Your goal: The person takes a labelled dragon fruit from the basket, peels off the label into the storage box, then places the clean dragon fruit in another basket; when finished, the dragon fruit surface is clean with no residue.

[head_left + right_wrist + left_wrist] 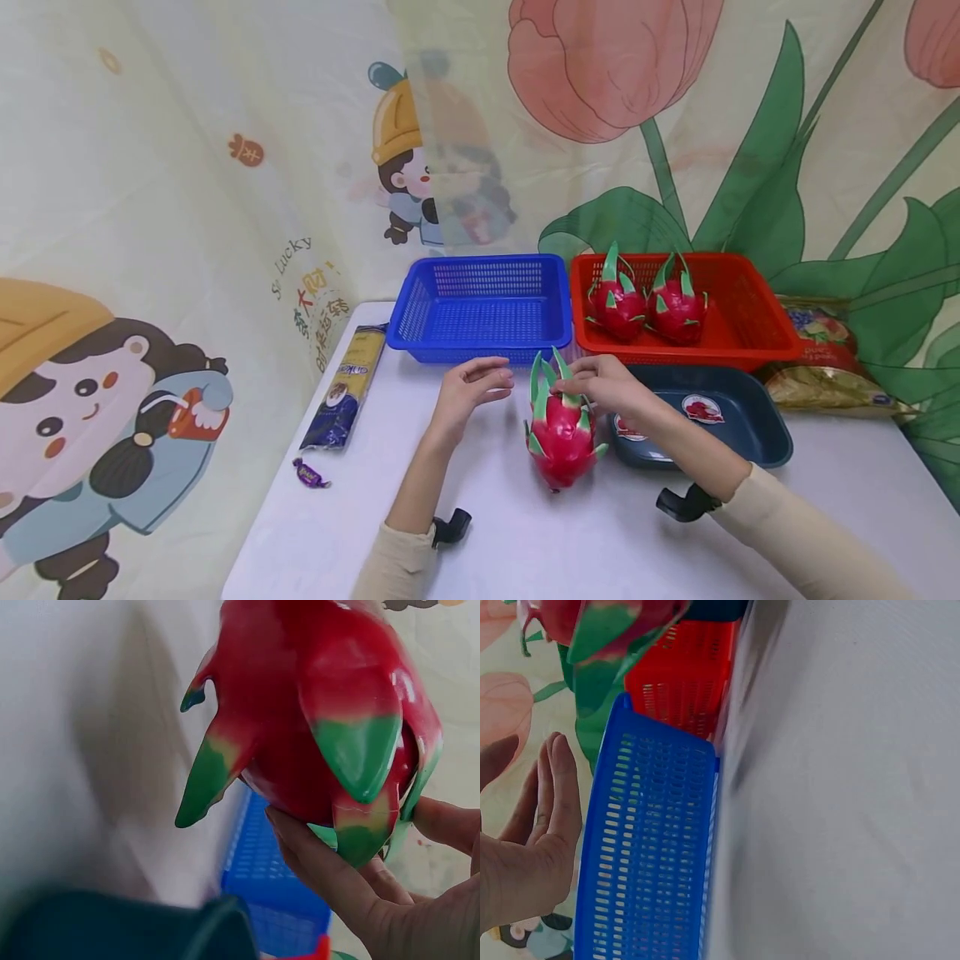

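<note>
A red dragon fruit [564, 442] with green-tipped scales is held over the white table by my right hand [606, 385], which grips it near its green leafy end. In the right wrist view the thumb and fingers [337, 885] pinch that end, and the fruit [315, 697] fills the upper part. To the left of the fruit, apart from it, my left hand [468, 398] is raised with relaxed fingers and nothing in it. The left wrist view shows this hand [532, 840] beside the blue basket [652, 847].
Behind the hands stand a blue basket [480, 350] and a red basket [742, 292] with two dragon fruits [618, 307]. A dark tray [776, 437] with round stickers lies right, near shiny food bags [825, 387]. Left are a long packet [347, 387] and a purple candy [309, 473].
</note>
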Demonstrator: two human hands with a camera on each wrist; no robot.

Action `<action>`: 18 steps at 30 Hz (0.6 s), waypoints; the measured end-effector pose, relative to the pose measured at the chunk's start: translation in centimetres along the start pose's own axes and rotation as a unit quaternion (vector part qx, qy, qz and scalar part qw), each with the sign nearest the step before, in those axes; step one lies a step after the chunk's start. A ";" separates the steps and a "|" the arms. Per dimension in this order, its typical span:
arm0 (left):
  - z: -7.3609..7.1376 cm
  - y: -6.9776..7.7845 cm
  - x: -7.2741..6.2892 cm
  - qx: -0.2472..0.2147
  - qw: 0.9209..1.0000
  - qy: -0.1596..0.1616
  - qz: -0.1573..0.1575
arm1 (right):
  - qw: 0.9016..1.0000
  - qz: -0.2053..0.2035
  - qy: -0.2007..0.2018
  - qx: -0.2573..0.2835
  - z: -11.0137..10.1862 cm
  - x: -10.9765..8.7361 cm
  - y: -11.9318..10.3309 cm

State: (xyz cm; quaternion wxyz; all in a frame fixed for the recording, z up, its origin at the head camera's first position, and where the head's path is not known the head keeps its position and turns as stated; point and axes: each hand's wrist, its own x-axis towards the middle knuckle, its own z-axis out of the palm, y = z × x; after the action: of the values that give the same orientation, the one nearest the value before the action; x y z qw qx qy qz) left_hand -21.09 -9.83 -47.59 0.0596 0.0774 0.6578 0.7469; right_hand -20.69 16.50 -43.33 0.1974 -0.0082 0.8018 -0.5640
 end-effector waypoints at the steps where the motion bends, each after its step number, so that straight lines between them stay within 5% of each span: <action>1: 0.1 0.1 0.1 -0.001 1.000 0.000 -0.002 | 1.000 -0.004 0.002 0.002 -0.3 -0.3 -0.1; 8: 1.2 0.4 0.9 -0.043 0.999 0.016 -0.015 | 0.999 -0.041 0.012 0.031 -3.2 -1.7 -1.4; 18: 3.6 -0.4 1.9 -0.108 0.990 0.021 -0.085 | 0.993 -0.072 0.075 0.047 -8.0 -3.1 -2.2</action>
State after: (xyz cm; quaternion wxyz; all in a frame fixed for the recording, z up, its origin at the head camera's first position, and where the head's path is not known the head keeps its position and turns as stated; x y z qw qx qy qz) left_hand -22.25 -5.86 -47.48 0.1167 -0.0011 0.5785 0.8073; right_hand -20.85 23.65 -38.12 0.0955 -0.0143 0.7842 -0.6129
